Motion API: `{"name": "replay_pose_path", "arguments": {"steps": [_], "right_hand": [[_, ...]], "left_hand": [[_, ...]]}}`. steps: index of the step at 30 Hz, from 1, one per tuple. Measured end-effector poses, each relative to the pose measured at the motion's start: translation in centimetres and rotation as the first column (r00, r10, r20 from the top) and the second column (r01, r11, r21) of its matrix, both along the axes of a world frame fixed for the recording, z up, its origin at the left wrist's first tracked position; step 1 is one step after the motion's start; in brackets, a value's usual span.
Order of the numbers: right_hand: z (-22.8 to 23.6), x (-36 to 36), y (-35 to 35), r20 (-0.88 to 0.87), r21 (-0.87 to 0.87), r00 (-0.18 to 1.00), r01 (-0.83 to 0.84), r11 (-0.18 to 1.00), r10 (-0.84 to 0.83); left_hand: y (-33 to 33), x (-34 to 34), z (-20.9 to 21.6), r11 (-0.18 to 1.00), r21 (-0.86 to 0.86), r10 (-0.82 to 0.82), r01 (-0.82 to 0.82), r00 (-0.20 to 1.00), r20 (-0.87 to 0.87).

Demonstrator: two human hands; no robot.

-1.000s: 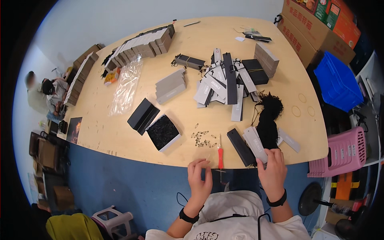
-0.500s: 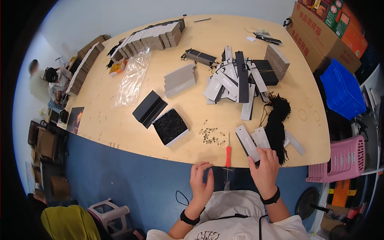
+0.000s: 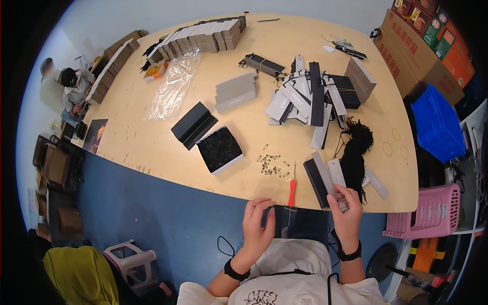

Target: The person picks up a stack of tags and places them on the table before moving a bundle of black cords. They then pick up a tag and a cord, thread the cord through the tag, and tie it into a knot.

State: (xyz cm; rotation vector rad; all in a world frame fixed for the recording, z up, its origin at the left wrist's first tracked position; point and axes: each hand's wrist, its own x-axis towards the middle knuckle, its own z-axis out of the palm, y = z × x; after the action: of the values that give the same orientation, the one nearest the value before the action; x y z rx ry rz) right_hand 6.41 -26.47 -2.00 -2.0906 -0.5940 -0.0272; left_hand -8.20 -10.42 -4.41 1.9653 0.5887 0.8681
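My right hand (image 3: 347, 203) is closed at the table's front edge, thumb and fingers gripping the near end of a long grey tag (image 3: 323, 172). That tag is tipped on its side next to a dark strip (image 3: 316, 184), and another grey tag (image 3: 336, 173) lies just right of it. A bundle of black cords (image 3: 357, 157) sits beside them. My left hand (image 3: 258, 218) hovers at the table edge, fingers curved and thumb apart, with nothing in it. Between the hands lies a red-handled tool (image 3: 292, 194) with a thin metal shaft. Several small metal pieces (image 3: 272, 165) are scattered beyond it.
A box of small black pieces (image 3: 219, 149) stands left of centre beside its dark lid (image 3: 194, 126). Farther off are a heap of grey and black tags (image 3: 300, 96), stacked grey tags (image 3: 236, 91) and a clear plastic bag (image 3: 175, 86). A pink basket (image 3: 427, 211) stands at right.
My right hand has shifted slightly right, and the grey tag in it has tipped up, showing the dark strip at its left. My left hand stays near the edge. The whole view has shifted slightly.
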Motion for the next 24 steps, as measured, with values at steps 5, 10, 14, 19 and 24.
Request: {"name": "replay_pose_path", "arguments": {"steps": [5,10,14,19,24], "right_hand": [[2.1,-1.0,-0.4,-0.227,0.224,0.964,-0.088,0.971,0.14],[2.5,-3.5,-0.8,-0.076,0.126,0.941,-0.318,0.94,0.329],[2.0,-5.1,-0.6,0.026,0.113,0.935,-0.354,0.929,0.353],[0.9,-5.7,-1.5,-0.195,0.254,0.935,-0.242,0.936,0.295],[1.1,-5.1,-1.7,-0.123,0.247,0.951,-0.248,0.937,0.284]], "left_hand": [[-0.7,0.7,1.8,0.98,-0.142,-0.141,0.141,0.99,0.013],[-0.4,1.2,2.4,0.711,-0.518,-0.453,0.475,0.873,0.18],[-0.4,1.0,0.6,0.496,-0.654,-0.349,0.572,0.821,0.453],[0.4,-0.3,-0.7,0.434,-0.666,-0.329,0.606,0.795,0.509],[0.2,-0.7,-1.1,0.445,-0.689,-0.304,0.572,0.82,0.485]]}}
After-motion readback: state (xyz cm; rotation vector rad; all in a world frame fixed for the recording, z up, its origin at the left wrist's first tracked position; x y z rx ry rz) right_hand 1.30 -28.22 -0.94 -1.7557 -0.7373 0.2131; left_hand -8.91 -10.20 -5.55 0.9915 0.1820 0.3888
